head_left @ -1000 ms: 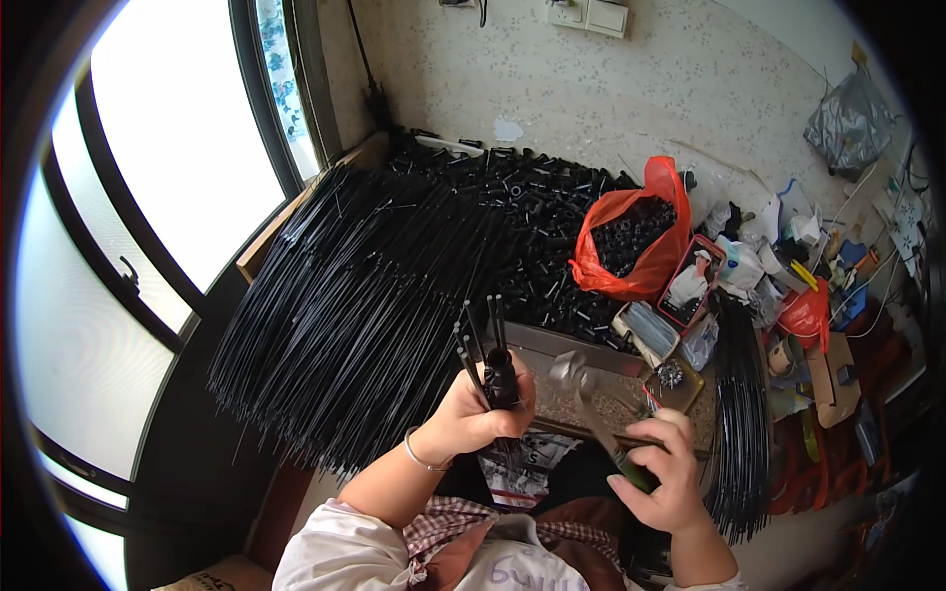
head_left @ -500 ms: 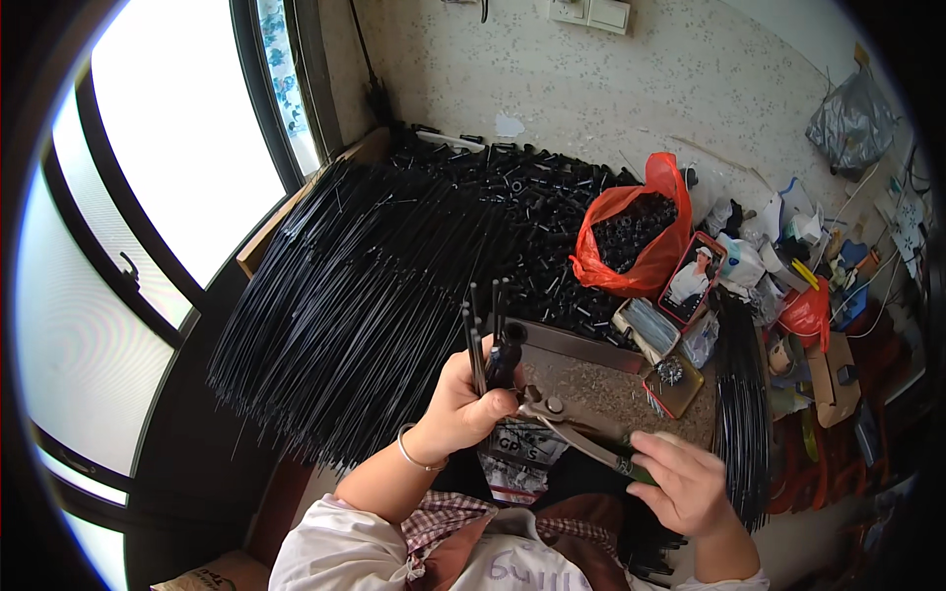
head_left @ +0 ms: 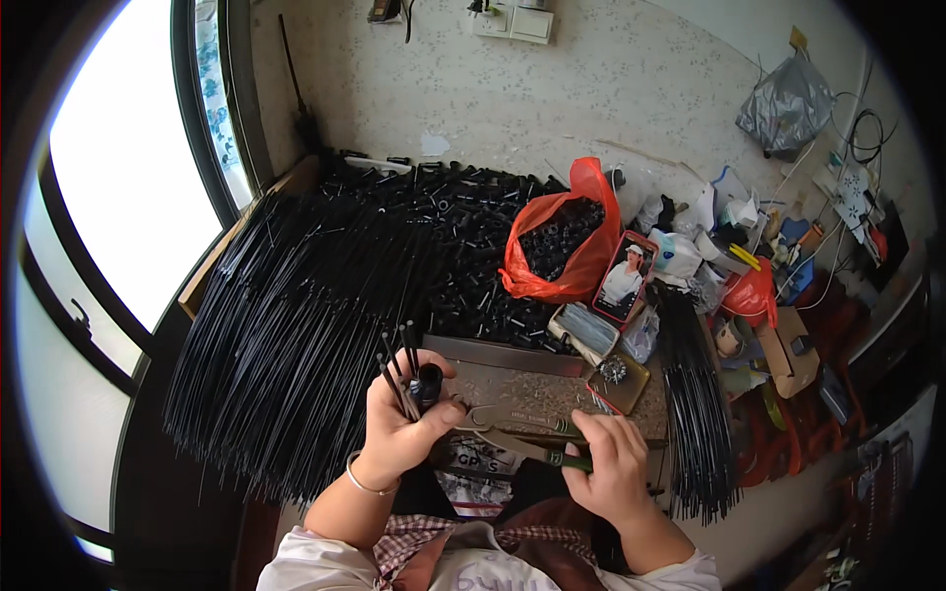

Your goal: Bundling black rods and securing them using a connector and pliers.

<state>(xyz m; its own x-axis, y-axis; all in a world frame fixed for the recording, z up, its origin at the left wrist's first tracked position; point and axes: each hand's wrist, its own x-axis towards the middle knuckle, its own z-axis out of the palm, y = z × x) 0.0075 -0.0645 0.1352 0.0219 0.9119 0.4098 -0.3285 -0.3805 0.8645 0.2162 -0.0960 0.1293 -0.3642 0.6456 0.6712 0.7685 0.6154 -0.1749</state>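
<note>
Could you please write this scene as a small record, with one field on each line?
Left hand: holds thin black rods and a black tubular piece
Right hand: holds green-handled pliers, handles spread
Pliers' head: close to the left thumb; contact unclear
Red plastic bag: open, small black parts inside
Phone: right of the bag, screen lit
Rod bundles: large one at left, narrower one at right

Left hand (head_left: 414, 426) gripping thin black rods (head_left: 390, 374) and a black tube (head_left: 426, 384), right hand (head_left: 613, 469) holding pliers (head_left: 517, 445) (green handles (head_left: 570, 460) standing apart), their head pointing at the left hand, more rods (head_left: 276, 345) lying in a pile, red bag (head_left: 589, 264) sitting among small black parts (head_left: 471, 271).
</note>
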